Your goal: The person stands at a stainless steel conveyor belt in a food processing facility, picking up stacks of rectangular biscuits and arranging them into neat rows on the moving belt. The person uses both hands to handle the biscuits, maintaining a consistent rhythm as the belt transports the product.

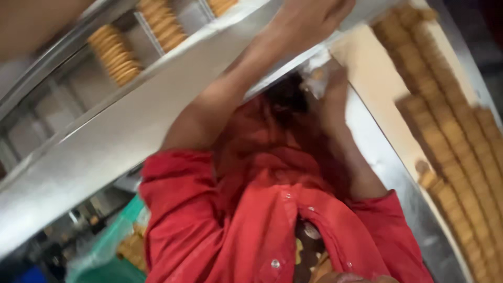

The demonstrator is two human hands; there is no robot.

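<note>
Fingers of the left hand [309, 21] run past the top edge of the picture, so I cannot tell whether they grip anything; the palm lies on a slanted steel rail [131, 126]. The right hand [336, 86] is blurred against a crumpled white wrapper [317, 71] by the belt's edge, its grip unclear too. Rows of biscuits [450, 126] lie on the pale belt [374, 78] just right of that hand, with stacked biscuits [116, 55] beyond the rail and a green crate [107, 246] below it.
</note>
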